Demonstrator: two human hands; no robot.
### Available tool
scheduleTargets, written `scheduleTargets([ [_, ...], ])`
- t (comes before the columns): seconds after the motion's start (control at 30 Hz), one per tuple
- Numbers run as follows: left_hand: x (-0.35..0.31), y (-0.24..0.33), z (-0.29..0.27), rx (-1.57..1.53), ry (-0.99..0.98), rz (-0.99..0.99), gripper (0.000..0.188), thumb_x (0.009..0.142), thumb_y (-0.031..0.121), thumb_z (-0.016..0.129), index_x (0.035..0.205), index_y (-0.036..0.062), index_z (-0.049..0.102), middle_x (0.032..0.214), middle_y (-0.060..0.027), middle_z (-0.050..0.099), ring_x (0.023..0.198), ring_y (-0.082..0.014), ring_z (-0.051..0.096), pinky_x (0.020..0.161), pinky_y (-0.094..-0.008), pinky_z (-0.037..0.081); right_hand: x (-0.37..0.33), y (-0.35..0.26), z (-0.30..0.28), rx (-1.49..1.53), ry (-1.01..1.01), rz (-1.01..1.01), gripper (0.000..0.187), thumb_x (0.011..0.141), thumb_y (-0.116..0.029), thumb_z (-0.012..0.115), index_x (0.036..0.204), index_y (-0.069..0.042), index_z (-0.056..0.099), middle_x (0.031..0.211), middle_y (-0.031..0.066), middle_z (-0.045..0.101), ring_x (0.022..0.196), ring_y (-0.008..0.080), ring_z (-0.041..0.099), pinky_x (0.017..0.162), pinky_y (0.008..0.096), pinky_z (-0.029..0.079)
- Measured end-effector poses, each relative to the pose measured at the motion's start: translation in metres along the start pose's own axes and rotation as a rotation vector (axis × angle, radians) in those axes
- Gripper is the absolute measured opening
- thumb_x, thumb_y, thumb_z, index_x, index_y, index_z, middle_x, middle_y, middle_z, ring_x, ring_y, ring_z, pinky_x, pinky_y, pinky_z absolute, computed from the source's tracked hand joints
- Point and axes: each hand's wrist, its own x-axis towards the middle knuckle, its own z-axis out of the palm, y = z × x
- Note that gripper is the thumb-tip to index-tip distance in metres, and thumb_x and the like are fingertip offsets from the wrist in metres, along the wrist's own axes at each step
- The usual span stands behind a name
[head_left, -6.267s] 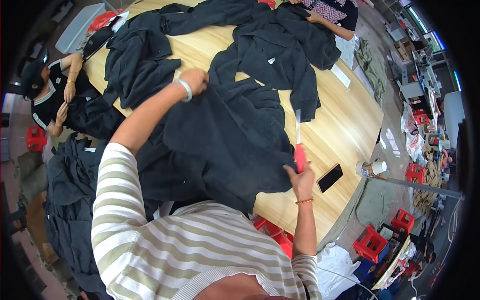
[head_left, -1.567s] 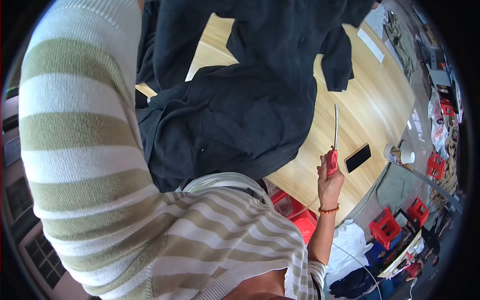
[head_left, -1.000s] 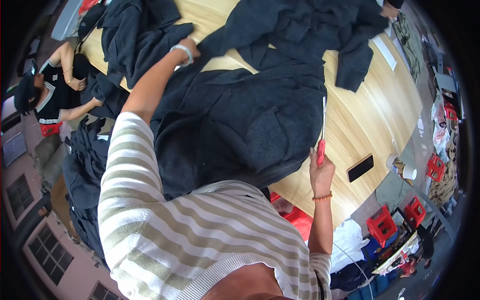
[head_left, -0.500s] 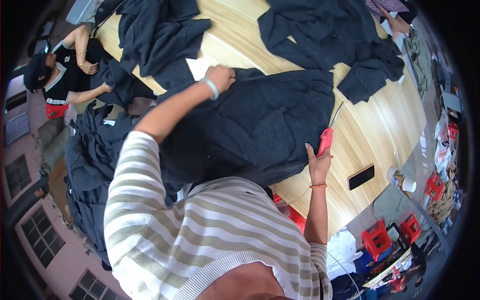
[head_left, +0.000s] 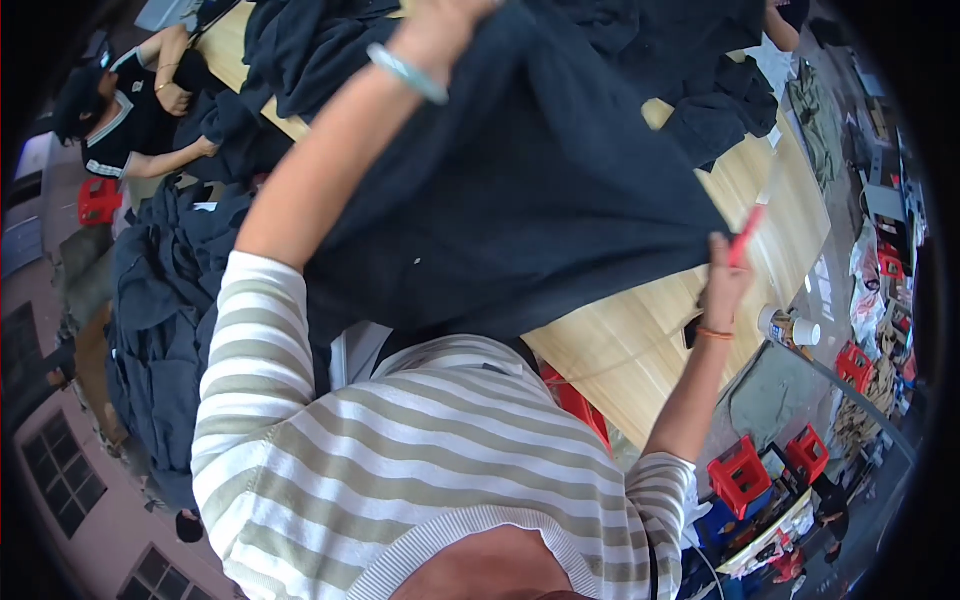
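A dark navy garment (head_left: 500, 200) is stretched in the air between my two hands, over the table and in front of my body. My left hand (head_left: 440, 35), at the top edge of the view and partly blurred, is closed on its far part. In my right hand (head_left: 727, 278) is a red-handled tool (head_left: 745, 235) with a thin metal tip, smeared by motion. A corner of the garment is drawn out to the fingers of that same hand and seems pinched there. A pale cord runs from near the right wrist toward my lap.
More dark garments lie on the wooden table (head_left: 610, 350) and in a heap (head_left: 165, 310) at my left. A phone (head_left: 691, 331) shows partly behind my right wrist. Paper cups (head_left: 790, 327) stand by the right table edge. A co-worker (head_left: 130, 110) handles dark cloth at far left.
My left hand has moved up and away, lifting the garment off the table. My right hand, with the red-handled tool, has gone right and farther out, pulling the cloth's corner along.
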Motion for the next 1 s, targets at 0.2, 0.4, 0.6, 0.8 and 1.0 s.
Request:
scheduleTargets([
  [0.2,0.026,0.055,-0.062,0.677,0.399,0.554,0.01,0.092,0.011,0.06,0.094,0.0012,0.061,0.084,-0.0019,0.062,0.081,-0.0108,0.057,0.076,-0.0252,0.047,0.038,-0.051,-0.021,0.006,0.116,0.046,0.035,0.087,-0.027,0.071,0.109,0.0,0.067,0.06,-0.0056,0.048,0.049,0.0034,0.038,0.047,0.0208,0.03],
  [0.4,-0.159,-0.028,-0.096,1.316,-0.013,0.053,0.066,0.079,0.029,0.077,0.129,-0.0018,0.046,0.113,-0.0168,0.061,0.099,-0.0276,0.062,0.09,-0.0346,0.049,-0.071,-0.031,0.005,-0.232,-0.289,-0.052,0.037,0.086,-0.024,0.071,0.115,-0.001,0.065,0.081,0.0002,0.064,0.06,0.0068,0.05,0.056,0.0262,0.043],
  [0.6,-0.253,-0.036,-0.069,1.592,-0.065,-0.406,0.036,0.079,0.028,0.073,0.103,0.0036,0.064,0.112,-0.017,0.064,0.106,-0.0356,0.059,0.089,-0.0432,0.047,-0.202,-0.032,0.073,-0.15,-0.883,-0.001,0.027,0.079,-0.016,0.076,0.101,-0.002,0.07,0.082,0.0069,0.071,0.077,0.0154,0.067,0.07,0.0303,0.052],
  [0.8,-0.247,-0.071,-0.038,0.332,0.161,-0.591,0.019,0.089,0.013,0.062,0.102,-0.0011,0.06,0.087,-0.0123,0.069,0.079,-0.0249,0.068,0.067,-0.0338,0.054,-0.205,-0.057,0.122,0.362,-0.981,0.184,0.04,0.078,-0.015,0.077,0.111,0.003,0.064,0.11,0.0153,0.068,0.097,0.0154,0.063,0.086,0.0275,0.048],
  [1.0,-0.259,-0.058,0.057,-0.41,0.103,-0.705,0.023,0.095,0.013,0.057,0.116,0.007,0.052,0.102,-0.0037,0.065,0.087,-0.0149,0.067,0.074,-0.0301,0.058,-0.181,-0.089,0.1,0.446,-0.962,0.407,0.039,0.08,-0.01,0.075,0.115,0.002,0.061,0.098,0.002,0.064,0.087,0.0082,0.058,0.08,0.0245,0.048],
])
